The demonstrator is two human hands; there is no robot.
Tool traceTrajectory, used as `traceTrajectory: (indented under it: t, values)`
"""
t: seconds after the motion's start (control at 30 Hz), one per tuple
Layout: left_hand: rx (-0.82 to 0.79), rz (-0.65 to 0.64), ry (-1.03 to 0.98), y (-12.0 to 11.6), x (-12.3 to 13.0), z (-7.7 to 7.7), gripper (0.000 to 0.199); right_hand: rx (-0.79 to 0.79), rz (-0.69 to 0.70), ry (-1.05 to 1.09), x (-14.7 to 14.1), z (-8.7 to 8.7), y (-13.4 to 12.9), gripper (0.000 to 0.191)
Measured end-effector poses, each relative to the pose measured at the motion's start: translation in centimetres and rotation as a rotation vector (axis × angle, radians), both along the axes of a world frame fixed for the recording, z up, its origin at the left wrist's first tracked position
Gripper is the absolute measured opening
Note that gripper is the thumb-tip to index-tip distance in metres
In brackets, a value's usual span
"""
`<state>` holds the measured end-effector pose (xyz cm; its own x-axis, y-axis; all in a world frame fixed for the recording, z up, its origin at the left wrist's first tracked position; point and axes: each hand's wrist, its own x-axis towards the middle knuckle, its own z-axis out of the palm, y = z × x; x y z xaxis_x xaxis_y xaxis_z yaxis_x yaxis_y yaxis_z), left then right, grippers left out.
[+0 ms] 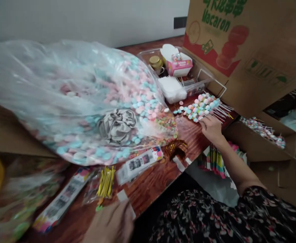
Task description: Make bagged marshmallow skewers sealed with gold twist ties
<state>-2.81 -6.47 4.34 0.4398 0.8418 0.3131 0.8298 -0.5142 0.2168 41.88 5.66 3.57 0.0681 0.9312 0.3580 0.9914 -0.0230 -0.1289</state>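
Note:
My right hand (211, 129) reaches to a pile of candy skewers (203, 106) at the right of the table, its fingers at the pile's lower edge; what they hold, if anything, is hidden. My left hand (112, 221) is blurred at the table's front edge, beside a white strip (126, 202) and a small green and orange piece (99, 206). Yellow ties (106, 181) lie just above it. A big clear bag (107, 87) of pink and blue candies covers much of the table, with a crumpled grey cloth (117, 125) on it. Printed sleeves (139, 163) lie in front.
A clear tray (201, 84) at the back holds a pink box (179, 65) and a jar (156, 62). A large Macaron carton (259, 50) stands back right. Below it, an open box (271, 148) contains more skewers. Gold ties (175, 146) lie near the table edge.

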Motion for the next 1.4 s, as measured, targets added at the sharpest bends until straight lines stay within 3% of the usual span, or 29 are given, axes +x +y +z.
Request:
traceTrajectory:
  t: [0.07,0.13,0.23,0.43,0.53,0.67,0.87,1.07,1.4]
  values:
    - [0.036,-0.093,0.124,4.0,3.9,-0.5,0.028,-0.044,-0.049,-0.088,0.8,1.5,2.2,0.028]
    - [0.055,-0.085,0.274,7.1,6.8,-1.3,0.029,-0.077,-0.084,-0.149,1.3,2.5,3.3,0.028]
    - [0.032,-0.088,0.387,9.2,8.1,-2.6,0.03,-0.124,-0.154,-0.171,2.0,2.6,3.2,0.026]
    - [0.095,-0.096,0.347,8.6,6.6,-3.9,0.023,-0.182,-0.181,-0.129,3.1,0.5,2.0,0.024]
    - [0.137,-0.066,0.312,8.6,6.9,-4.1,0.015,-0.205,-0.199,-0.143,3.1,0.5,2.4,0.026]
    - [0.162,-0.054,0.295,8.7,7.4,-4.3,0.018,-0.238,-0.188,-0.206,3.0,2.8,4.0,0.031]
    - [0.154,-0.027,0.287,8.6,7.6,-4.6,0.026,-0.34,0.061,-0.373,1.3,7.3,9.6,0.035]
    - [0.174,-0.009,0.286,8.4,7.9,-4.7,0.026,-0.476,0.161,-0.496,-0.7,7.6,13.6,0.035]
    - [0.128,0.046,0.271,8.1,8.5,-4.4,0.033,-0.523,0.11,-0.576,-1.8,9.7,14.9,0.034]
